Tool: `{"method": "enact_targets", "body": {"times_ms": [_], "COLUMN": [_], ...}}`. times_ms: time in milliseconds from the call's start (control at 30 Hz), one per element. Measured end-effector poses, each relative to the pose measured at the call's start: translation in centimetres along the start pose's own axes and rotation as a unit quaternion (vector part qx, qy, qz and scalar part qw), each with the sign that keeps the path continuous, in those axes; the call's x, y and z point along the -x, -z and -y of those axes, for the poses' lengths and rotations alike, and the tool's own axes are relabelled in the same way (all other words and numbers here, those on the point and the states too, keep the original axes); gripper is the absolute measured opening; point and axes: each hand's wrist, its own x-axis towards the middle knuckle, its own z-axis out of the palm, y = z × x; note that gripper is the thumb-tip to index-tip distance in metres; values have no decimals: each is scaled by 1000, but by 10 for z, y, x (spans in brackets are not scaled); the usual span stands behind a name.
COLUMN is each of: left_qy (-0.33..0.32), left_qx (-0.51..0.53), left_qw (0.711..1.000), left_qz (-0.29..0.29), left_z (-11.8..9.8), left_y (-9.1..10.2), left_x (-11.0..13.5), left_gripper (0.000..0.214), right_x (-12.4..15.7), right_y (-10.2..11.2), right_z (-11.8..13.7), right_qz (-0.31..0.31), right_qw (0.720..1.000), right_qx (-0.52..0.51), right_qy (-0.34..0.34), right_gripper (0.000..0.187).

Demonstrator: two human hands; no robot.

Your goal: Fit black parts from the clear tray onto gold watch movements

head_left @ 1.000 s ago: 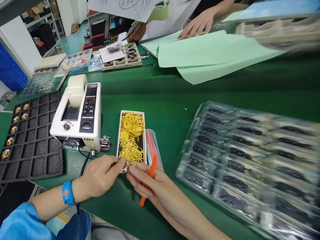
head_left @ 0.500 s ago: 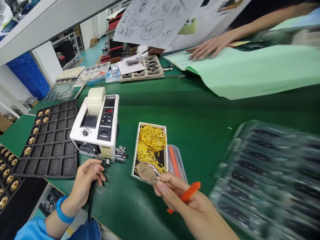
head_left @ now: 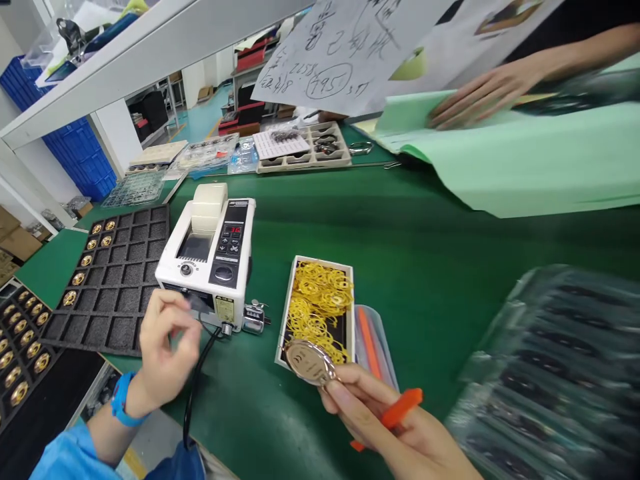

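My right hand (head_left: 385, 417) pinches the edge of a round, shiny metal case (head_left: 306, 362), its flat gold-coloured back, with a CE mark, facing up. An orange plastic stick (head_left: 403, 408) is tucked in the same hand. Below the case lies a white box (head_left: 278, 347) full of yellow loops (head_left: 320, 293). My left hand (head_left: 167, 347) is raised with fingers curled in a pinch at the front of the white tape dispenser (head_left: 205, 267). What those fingers hold, if anything, I cannot make out. A small metal tally counter (head_left: 255, 317) sits at the dispenser's right side.
A black compartment tray (head_left: 115, 287) with several gold parts lies left, another (head_left: 25, 340) beside it. Clear plastic trays (head_left: 560, 373) stand right. A co-worker's hand (head_left: 480, 97) rests on green sheets (head_left: 540, 160). A shelf edge (head_left: 115, 70) crosses above; a black cable (head_left: 193, 393) hangs down.
My left hand has risen to the dispenser's front, and its fingers have curled in. The view has shifted; my right hand still holds the case over the box. The co-worker's hand has lifted a sheet's edge.
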Motion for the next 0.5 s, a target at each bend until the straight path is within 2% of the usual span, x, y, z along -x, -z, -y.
{"method": "enact_targets", "body": {"times_ms": [33, 67, 133, 200, 267, 333, 433, 500], "left_qy": [-69, -101, -106, -88, -66, -20, 69, 107], "left_qx": [-65, -114, -153, -105, -3, 79, 117, 122], "left_qw": [994, 982, 962, 962, 962, 946, 913, 902], "left_qz": [56, 114, 199, 237, 266, 315, 385, 399], "left_z": [-7, -13, -25, -34, -39, -41, -38, -32], "left_y": [0, 0, -1, -2, -4, -8, -21, -31], "left_x": [-5, -10, -20, -25, -24, -21, -16, -14], "left_gripper": [12, 13, 15, 16, 15, 17, 24, 28], "right_x": [0, 0, 1, 1, 3, 4, 5, 5], "right_y": [-1, -1, -2, -2, -2, -2, -3, -3], "right_z": [2, 4, 10, 17, 24, 29, 33, 32], "right_qz": [1, 6, 19, 41, 68, 81, 77, 87], "right_qw": [1000, 1000, 999, 997, 991, 983, 972, 969], "right_qx": [-10, -20, -40, -68, -106, -153, -208, -215], "right_qy": [-1, -4, -15, -26, -41, -62, -83, -79], "right_gripper": [42, 42, 44, 43, 40, 36, 33, 34]}}
